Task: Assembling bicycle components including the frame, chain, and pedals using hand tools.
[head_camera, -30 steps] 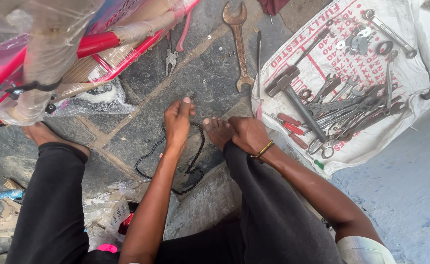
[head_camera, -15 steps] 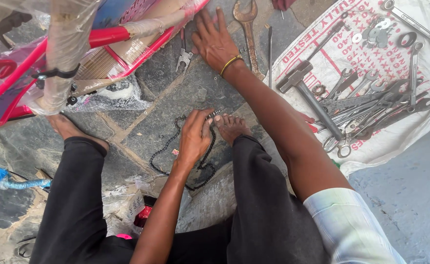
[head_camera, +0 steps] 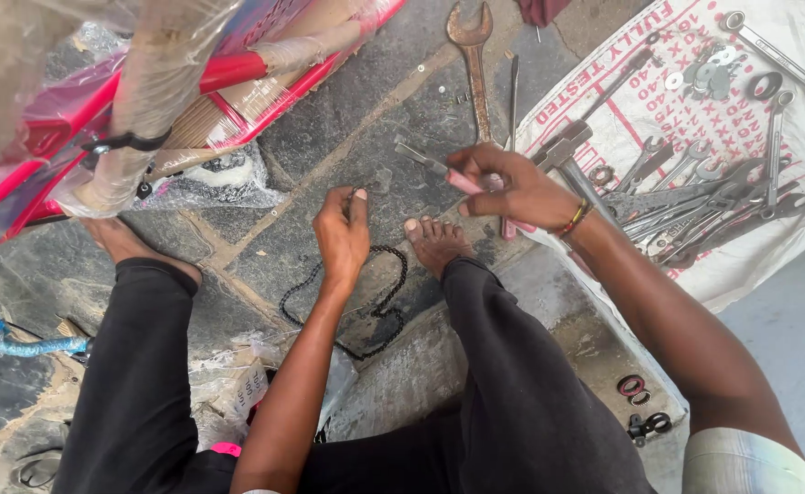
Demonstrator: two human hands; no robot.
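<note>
I squat on a stone floor, my bare feet to either side of a black bicycle chain (head_camera: 386, 302) that lies looped on the slabs. My left hand (head_camera: 343, 233) pinches one end of that chain and holds it up a little. My right hand (head_camera: 503, 187) is closed on a pair of pliers with pink handles (head_camera: 439, 167), its metal jaws pointing left, just above my right foot (head_camera: 434, 242). A bangle sits on my right wrist.
A red bicycle frame wrapped in clear plastic (head_camera: 173, 82) stands at upper left. A large rusty spanner (head_camera: 472, 55) lies on the stone ahead. A white printed sack (head_camera: 787, 238) at right carries several spanners and a hammer (head_camera: 572, 160). Small rings (head_camera: 636, 389) lie at lower right.
My right hand reached far ahead toward the frame and spanner, then came back holding the pliers. My left hand stayed on the chain end.
</note>
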